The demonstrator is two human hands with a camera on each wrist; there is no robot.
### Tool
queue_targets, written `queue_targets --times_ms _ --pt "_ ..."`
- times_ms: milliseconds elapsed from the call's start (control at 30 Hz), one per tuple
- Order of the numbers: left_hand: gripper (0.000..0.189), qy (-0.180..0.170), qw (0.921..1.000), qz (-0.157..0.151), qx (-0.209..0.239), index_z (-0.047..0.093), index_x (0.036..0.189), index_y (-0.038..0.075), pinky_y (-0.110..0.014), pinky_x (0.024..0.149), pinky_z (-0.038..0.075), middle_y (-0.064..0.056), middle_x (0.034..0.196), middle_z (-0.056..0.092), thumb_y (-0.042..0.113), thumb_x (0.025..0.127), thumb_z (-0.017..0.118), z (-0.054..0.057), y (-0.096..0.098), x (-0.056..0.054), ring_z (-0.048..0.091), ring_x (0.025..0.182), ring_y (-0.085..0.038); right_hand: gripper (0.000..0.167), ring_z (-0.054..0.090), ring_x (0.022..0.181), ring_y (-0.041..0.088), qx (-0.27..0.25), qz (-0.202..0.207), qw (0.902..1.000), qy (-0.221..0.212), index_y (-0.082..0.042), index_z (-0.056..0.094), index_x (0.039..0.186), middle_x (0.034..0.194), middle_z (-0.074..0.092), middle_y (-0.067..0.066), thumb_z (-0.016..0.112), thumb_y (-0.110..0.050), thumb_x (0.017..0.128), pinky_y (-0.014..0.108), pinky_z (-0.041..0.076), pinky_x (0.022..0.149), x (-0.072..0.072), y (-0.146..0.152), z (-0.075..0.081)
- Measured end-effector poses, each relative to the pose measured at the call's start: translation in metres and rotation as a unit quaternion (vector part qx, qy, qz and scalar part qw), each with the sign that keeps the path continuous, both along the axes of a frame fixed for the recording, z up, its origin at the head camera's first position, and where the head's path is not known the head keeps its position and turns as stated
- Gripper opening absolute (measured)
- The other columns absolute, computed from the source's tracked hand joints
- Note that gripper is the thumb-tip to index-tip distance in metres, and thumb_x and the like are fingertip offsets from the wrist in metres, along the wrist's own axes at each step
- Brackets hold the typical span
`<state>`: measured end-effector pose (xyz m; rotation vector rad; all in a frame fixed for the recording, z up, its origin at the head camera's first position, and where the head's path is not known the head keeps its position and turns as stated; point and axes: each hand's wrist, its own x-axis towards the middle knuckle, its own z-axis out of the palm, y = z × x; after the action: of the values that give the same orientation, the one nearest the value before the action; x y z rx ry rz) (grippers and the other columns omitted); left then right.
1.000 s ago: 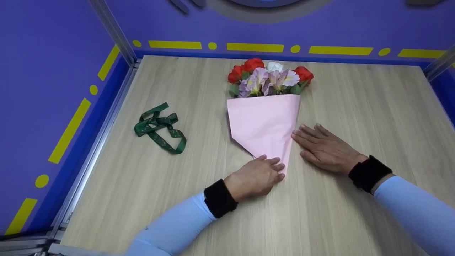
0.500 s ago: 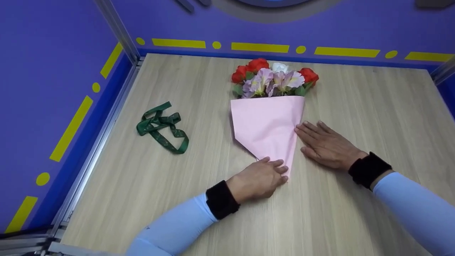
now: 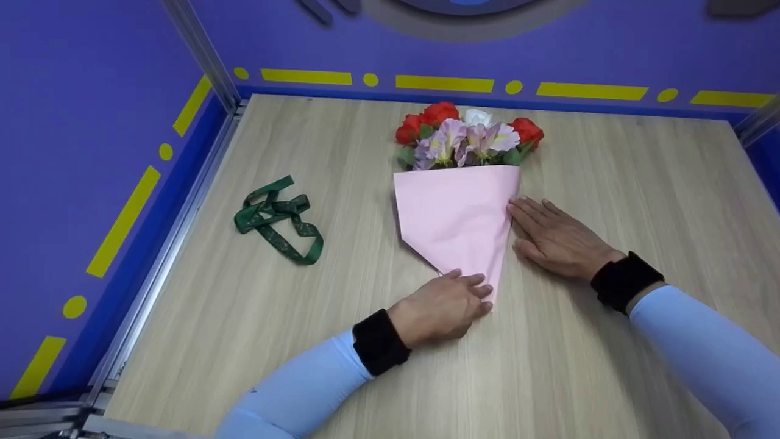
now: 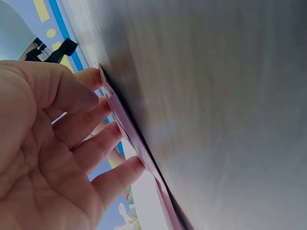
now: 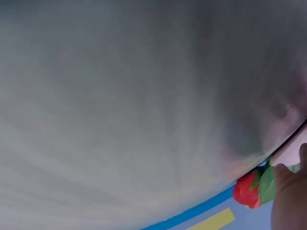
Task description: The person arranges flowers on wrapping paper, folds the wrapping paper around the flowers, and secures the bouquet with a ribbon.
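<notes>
Pink wrapping paper (image 3: 451, 213) lies folded around a bouquet on the table, tapering to a point toward me. From its far end show red roses (image 3: 440, 114), a white rose (image 3: 478, 117) and lilac flowers (image 3: 448, 143) with green leaves. My left hand (image 3: 440, 305) presses the narrow lower end with spread fingers; in the left wrist view its fingertips (image 4: 130, 167) rest on the paper. Along the paper's right edge lies my right hand (image 3: 560, 238), flat, fingertips touching the fold. In the right wrist view only part of that hand (image 5: 290, 196) shows, near a red rose (image 5: 246, 190).
A loosely tangled green ribbon (image 3: 280, 216) lies on the wooden table (image 3: 341, 152) left of the bouquet. Purple-blue panels (image 3: 85, 122) with yellow marks stand behind and at the left, joined by a metal post (image 3: 204, 55).
My right hand has slid a little up along the paper's right edge, away from me. The left hand stays on the lower end. The whole head view has shifted slightly.
</notes>
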<state>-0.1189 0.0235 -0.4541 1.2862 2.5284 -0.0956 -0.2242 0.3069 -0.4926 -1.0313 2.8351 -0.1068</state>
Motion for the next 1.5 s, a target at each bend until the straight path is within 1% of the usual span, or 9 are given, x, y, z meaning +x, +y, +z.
queue_targets --times_ms 133,333,600,700,833,1000,1267,1400,1500 --pt "0.044 -0.001 1.0000 0.005 0.001 0.058 0.153 0.022 -0.036 0.129 0.029 0.008 0.165 0.045 0.032 0.116 0.035 0.000 0.001 0.000 0.032 0.159 -0.012 0.072 0.021 0.162 0.036 0.020 -0.015 0.9990 -0.037 -0.004 0.020 0.168 0.175 0.021 0.017 0.037 -0.047 0.113 0.060 0.015 0.130 0.000 -0.004 -0.001" --pt "0.044 0.001 1.0000 0.007 -0.006 0.058 0.153 0.023 -0.036 0.129 0.029 0.008 0.165 0.045 0.032 0.116 0.036 0.000 0.001 -0.001 0.032 0.158 -0.012 0.077 0.016 0.163 0.037 0.023 -0.047 0.9968 -0.061 -0.004 0.017 0.169 0.176 0.017 0.018 0.034 -0.054 0.112 0.062 0.005 0.130 -0.007 -0.007 0.000" --pt "0.043 0.015 0.9996 -0.016 -0.015 0.056 0.155 0.025 -0.036 0.128 0.029 0.008 0.166 0.044 0.030 0.115 0.038 -0.003 0.000 -0.001 0.032 0.159 -0.013 0.078 0.019 0.162 0.039 0.018 -0.079 0.9958 -0.043 -0.002 0.024 0.167 0.173 0.025 0.020 0.034 -0.056 0.111 0.064 0.005 0.129 -0.026 -0.005 0.000" --pt "0.044 -0.001 1.0000 -0.002 0.007 0.059 0.152 0.024 -0.035 0.128 0.029 0.008 0.165 0.046 0.031 0.116 0.034 -0.004 0.001 -0.002 0.033 0.158 -0.012 0.079 0.021 0.162 0.040 0.022 -0.094 0.9948 -0.033 0.000 0.026 0.166 0.172 0.027 0.022 0.034 -0.056 0.111 0.064 0.006 0.129 -0.032 -0.004 0.000" --pt "0.046 -0.015 0.9997 0.006 0.018 0.061 0.151 0.023 -0.035 0.129 0.028 0.009 0.164 0.047 0.031 0.117 0.031 -0.003 0.001 -0.002 0.034 0.158 -0.011 0.081 0.020 0.161 0.042 0.033 -0.090 0.9952 -0.023 0.003 0.022 0.166 0.173 0.023 0.024 0.037 -0.054 0.111 0.065 0.008 0.129 -0.032 -0.008 0.001" --pt "0.042 0.020 0.9995 -0.026 -0.001 0.060 0.151 0.025 -0.037 0.127 0.032 0.007 0.163 0.049 0.029 0.115 0.041 -0.001 0.000 -0.003 0.036 0.157 -0.014 0.076 0.015 0.163 0.038 0.020 -0.063 0.9959 -0.061 -0.001 0.015 0.168 0.176 0.015 0.018 0.035 -0.049 0.112 0.060 0.007 0.131 -0.034 -0.013 -0.002" --pt "0.047 -0.009 0.9996 0.009 0.027 0.063 0.149 0.022 -0.036 0.128 0.030 0.008 0.163 0.050 0.031 0.117 0.030 -0.002 -0.003 -0.001 0.036 0.157 -0.012 0.083 0.007 0.164 0.038 -0.002 -0.071 0.9920 -0.104 -0.004 0.008 0.169 0.177 0.008 0.018 0.034 -0.057 0.111 0.063 0.001 0.130 -0.041 -0.013 -0.001" --pt "0.049 -0.026 0.9990 0.018 0.031 0.060 0.151 0.021 -0.035 0.129 0.028 0.008 0.164 0.047 0.031 0.117 0.027 -0.003 -0.001 -0.001 0.033 0.158 -0.011 0.089 0.007 0.164 0.040 0.010 -0.099 0.9895 -0.104 0.000 0.008 0.168 0.177 0.007 0.021 0.033 -0.062 0.110 0.066 0.000 0.128 -0.043 -0.006 0.001" --pt "0.048 -0.025 0.9994 0.015 0.021 0.058 0.153 0.021 -0.035 0.129 0.026 0.009 0.166 0.045 0.032 0.117 0.027 -0.002 0.000 -0.002 0.032 0.158 -0.011 0.085 0.011 0.163 0.041 0.018 -0.109 0.9898 -0.089 0.000 0.014 0.168 0.176 0.013 0.022 0.030 -0.061 0.111 0.068 0.000 0.127 -0.046 -0.005 0.005"
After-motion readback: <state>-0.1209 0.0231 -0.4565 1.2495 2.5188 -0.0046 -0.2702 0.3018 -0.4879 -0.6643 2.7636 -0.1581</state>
